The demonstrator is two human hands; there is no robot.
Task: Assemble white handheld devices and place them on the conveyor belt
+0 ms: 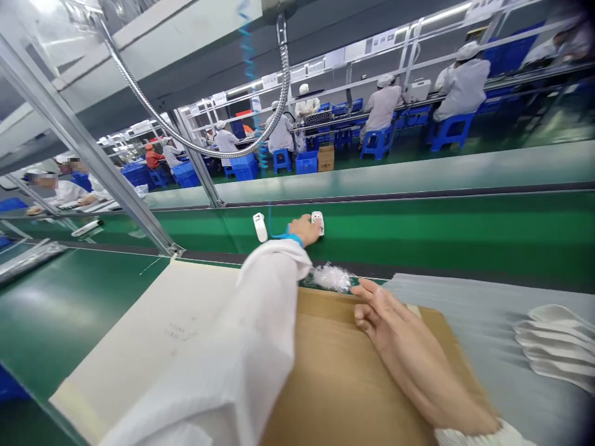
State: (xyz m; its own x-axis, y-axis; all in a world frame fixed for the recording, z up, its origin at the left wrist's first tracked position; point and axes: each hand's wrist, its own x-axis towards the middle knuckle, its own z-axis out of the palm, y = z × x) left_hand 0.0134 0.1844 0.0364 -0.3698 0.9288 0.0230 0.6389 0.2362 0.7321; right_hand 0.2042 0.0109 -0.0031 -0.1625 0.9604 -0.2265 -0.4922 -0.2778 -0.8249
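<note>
My left hand [305, 230], with a blue wrist strap, reaches out over the green conveyor belt. Its fingers are on a small white plastic device [318, 218] with dark marks on its face; the grip is partly hidden. A second white device [260, 227] lies on the belt to the left of that hand. My right hand [395, 328] is raised above a brown cardboard sheet [334, 371], holding nothing, its fingers loosely bent and apart. Crumpled clear plastic wrap [331, 277] lies between the cardboard and the belt, near the right fingertips.
White curved pieces [555, 344] lie stacked on a grey sheet [469, 310] at right. A pale board [176, 328] covers the bench at left. A metal post [93, 136] and a flexible metal conduit [195, 147] cross the view. Several people sit at benches beyond.
</note>
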